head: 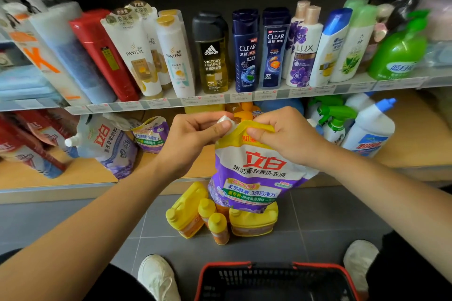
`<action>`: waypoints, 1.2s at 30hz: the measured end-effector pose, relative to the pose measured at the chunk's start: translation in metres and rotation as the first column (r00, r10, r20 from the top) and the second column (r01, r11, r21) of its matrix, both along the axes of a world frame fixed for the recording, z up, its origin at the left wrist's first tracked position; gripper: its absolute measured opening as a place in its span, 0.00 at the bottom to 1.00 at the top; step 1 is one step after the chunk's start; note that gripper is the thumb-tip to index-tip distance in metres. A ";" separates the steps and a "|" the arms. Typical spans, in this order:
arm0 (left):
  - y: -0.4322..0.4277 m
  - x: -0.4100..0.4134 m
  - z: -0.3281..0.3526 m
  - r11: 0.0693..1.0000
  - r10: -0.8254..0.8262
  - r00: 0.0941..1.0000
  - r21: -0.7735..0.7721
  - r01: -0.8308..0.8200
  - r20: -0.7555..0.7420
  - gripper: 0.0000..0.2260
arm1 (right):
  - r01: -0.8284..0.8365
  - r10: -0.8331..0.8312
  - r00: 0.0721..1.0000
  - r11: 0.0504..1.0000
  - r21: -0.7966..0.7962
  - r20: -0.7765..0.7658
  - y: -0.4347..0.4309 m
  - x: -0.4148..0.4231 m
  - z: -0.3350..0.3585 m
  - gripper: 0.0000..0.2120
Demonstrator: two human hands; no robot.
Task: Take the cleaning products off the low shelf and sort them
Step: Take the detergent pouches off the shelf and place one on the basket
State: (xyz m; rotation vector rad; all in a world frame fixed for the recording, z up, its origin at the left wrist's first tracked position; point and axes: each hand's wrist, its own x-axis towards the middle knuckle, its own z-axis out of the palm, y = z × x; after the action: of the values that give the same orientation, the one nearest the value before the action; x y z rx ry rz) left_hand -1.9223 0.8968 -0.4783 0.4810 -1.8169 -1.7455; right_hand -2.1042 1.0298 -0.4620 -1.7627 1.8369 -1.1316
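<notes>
Red-rimmed basket (pixel 276 278) sits on the floor (pixel 73 222); above yellow bottles (pixel 188 212), a purple 立白 laundry-liquid pouch (pixel 256 178) hangs before the low shelf (pixel 61 173). Its white cap (pixel 226 121) is pinched by the left hand (pixel 195 137); the right hand (pixel 283 137) grips its yellow top; shampoo bottles (pixel 137 56) above read PANTENE, adidas, CLEAR, LUX.

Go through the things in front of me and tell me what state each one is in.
Detergent pouch: off the shelf, hanging upright, held at its top.
Left hand: pinches the pouch's capped spout.
Right hand: grips the pouch's yellow top.
Yellow bottles: on the floor, capped.
Softener pouch: on low shelf, tipped over.
</notes>
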 end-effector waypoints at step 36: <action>-0.019 0.005 -0.043 0.951 -0.213 0.920 -0.148 0.273 0.329 0.19 | 0.097 -0.074 0.981 0.987 -0.126 0.177 0.010 -0.010 0.005 0.16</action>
State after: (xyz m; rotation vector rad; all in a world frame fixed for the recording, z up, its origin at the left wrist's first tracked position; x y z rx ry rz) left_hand -1.9171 0.8776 -0.5212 0.4876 -2.3306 -1.7027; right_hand -2.1146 1.0399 -0.4569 -1.6111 1.7849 -1.4248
